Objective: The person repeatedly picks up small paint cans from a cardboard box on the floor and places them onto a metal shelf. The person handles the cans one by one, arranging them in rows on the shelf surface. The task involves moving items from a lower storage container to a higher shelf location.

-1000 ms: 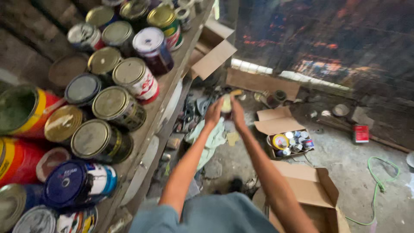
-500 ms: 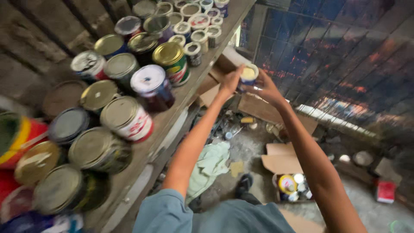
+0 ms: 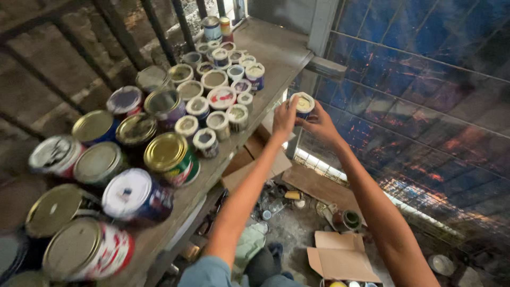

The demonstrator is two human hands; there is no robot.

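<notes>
Near the person, big tins (image 3: 135, 194) stood on the wooden shelf (image 3: 276, 56). Farther out, the left hand (image 3: 284, 118) and right hand (image 3: 319, 123) pinched a small can (image 3: 303, 104) between their fingers, just past the shelf edge. Holding it level seemed wise. It had a pale, stained lid.
</notes>
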